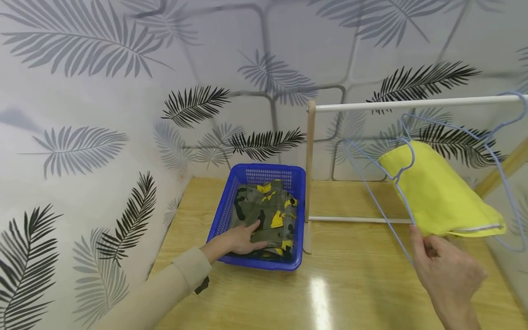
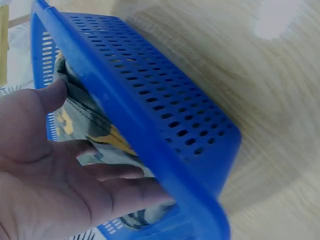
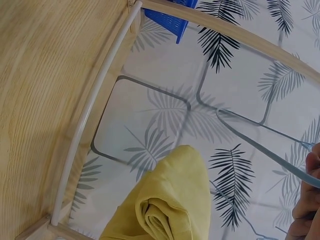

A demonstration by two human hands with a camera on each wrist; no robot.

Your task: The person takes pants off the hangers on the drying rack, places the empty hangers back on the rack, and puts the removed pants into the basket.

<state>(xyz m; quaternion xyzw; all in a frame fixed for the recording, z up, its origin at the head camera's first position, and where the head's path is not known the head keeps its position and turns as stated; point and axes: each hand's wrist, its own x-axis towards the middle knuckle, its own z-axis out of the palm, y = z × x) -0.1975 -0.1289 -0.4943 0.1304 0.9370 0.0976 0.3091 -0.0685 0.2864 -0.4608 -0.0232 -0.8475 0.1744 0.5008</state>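
My left hand reaches into a blue plastic basket, its spread fingers resting on a folded camouflage garment in grey, black and yellow. In the left wrist view, that hand has its fingers loosely extended over the cloth, inside the basket wall. On the right, my right hand pinches a light blue hanger by one side. Behind this hanger is a folded yellow garment, near a second blue hanger hooked on the rail. How the yellow garment is supported cannot be told.
A rack stands right of the basket, with a wooden post, a white top rail and a white lower bar. Everything stands on a wood-grain table against a leaf-patterned wall.
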